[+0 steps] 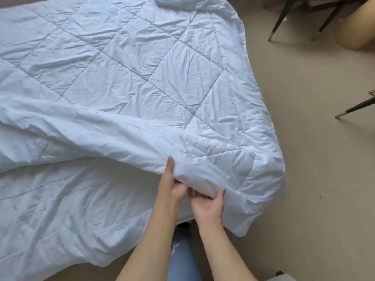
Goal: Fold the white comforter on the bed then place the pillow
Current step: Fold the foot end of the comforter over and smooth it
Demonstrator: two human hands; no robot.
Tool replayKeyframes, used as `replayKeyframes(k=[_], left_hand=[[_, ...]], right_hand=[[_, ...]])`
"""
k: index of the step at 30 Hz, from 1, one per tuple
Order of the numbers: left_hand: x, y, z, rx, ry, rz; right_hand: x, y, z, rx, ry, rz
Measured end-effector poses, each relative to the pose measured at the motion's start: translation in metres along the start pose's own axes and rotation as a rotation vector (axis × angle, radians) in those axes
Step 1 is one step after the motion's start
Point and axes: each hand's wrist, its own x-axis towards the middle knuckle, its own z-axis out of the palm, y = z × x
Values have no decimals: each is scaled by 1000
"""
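Observation:
The white quilted comforter (125, 78) covers the bed and fills most of the view, with a thick fold running across from the left edge to the near right corner. My left hand (172, 185) grips that folded edge, thumb on top and fingers tucked under the fabric. Just to its right, my right hand (209, 205) holds the same edge from below, palm up. A rounded white bulge at the top edge may be the pillow (174, 2); only part of it shows.
Beige floor (314, 179) lies to the right of the bed. Dark chair legs with gold tips (278, 23) stand at the top right, another leg (353, 109) at the right edge. A tan rounded object (357, 27) sits in the far right corner. My jeans (182, 256) show below.

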Motion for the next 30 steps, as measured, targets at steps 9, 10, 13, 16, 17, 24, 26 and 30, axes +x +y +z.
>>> replayKeyframes(k=[9,10,13,16,17,24,26,30], left_hand=[[2,28,66,-11,-36,164],[2,35,74,-10,-39,192],[5,57,99,0,-53,265],[11,77,118,-8,-38,271],[14,82,122,-9,-24,274],[28,124,170,-117,76,375],[32,135,191,-116,94,437],[42,149,237,-59,125,520]], right_hand=[[0,-112,69,-32,-65,-346],[1,-119,73,-50,-80,-403],[1,-146,92,-104,-118,-547],[-6,-173,126,-159,-85,-595],[-8,-181,138,-180,-83,-614],[-15,-201,231,-236,-33,-717],[-10,-200,250,-252,-21,-708],[7,-210,297,-323,-34,-690]])
